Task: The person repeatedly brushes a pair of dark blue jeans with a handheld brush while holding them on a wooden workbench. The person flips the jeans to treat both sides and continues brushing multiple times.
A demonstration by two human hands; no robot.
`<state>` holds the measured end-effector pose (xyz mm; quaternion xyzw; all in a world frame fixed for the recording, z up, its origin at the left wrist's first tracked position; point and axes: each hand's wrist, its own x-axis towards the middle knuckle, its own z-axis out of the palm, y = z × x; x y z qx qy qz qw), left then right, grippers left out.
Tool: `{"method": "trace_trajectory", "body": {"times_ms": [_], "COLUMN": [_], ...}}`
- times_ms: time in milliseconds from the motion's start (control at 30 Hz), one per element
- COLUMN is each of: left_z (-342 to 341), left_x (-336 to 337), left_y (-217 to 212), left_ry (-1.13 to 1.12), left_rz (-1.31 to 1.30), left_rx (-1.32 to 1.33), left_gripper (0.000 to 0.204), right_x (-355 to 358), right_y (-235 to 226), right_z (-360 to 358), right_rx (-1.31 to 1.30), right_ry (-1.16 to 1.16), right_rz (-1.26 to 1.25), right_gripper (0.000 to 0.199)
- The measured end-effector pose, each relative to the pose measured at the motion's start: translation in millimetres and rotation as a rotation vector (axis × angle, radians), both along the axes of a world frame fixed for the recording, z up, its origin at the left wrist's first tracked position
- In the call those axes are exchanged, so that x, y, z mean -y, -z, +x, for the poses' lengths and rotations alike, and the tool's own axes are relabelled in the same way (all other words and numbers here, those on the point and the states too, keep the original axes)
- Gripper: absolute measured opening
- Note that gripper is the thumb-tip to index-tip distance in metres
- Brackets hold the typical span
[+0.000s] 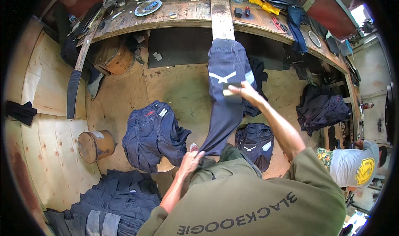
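A pair of dark blue jeans [226, 105] is drawn over a narrow wooden board [223, 17] that juts from the bench toward me. White crossed stitching and a pale label show on the jeans. My left hand [190, 163] is closed on the leg end and pulls the cloth taut near my lap. In my right hand [246, 93] is a dark rectangular block [231, 90] with a pale edge, held against or just over the cloth below the white stitching; contact cannot be made out.
Folded jeans lie at left [151, 132] and right [254, 143], with a dark garment pile [112, 198] at lower left. A round drum [96, 146] stands by the left wall. The workbench [189, 16] carries a plate [148, 7] and tools. Another person [353, 165] is at right.
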<state>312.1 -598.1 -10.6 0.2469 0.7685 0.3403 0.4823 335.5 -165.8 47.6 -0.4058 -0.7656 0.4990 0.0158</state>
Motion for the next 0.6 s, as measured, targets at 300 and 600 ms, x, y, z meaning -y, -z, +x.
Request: {"method": "trace_trajectory", "body": {"times_ms": [300,600], "left_z": [-91.4,-102.0], "left_x": [-32.0,-213.5], "left_y": [28.3,-46.3], "left_ry": [-0.123,-0.483], "left_rz": [-0.145,-0.049], "left_rx": [-0.432,-0.592], "left_gripper": [0.093,0.040], "right_x": [101.7,-19.3], "right_y": [6.2,89.0], "right_z": [122.6,157.8], "right_rx": [-0.610,-0.469], "right_ry": [0.467,0.491], "right_rz": [-0.369,-1.188], "right_gripper": [0.039,0.045]}}
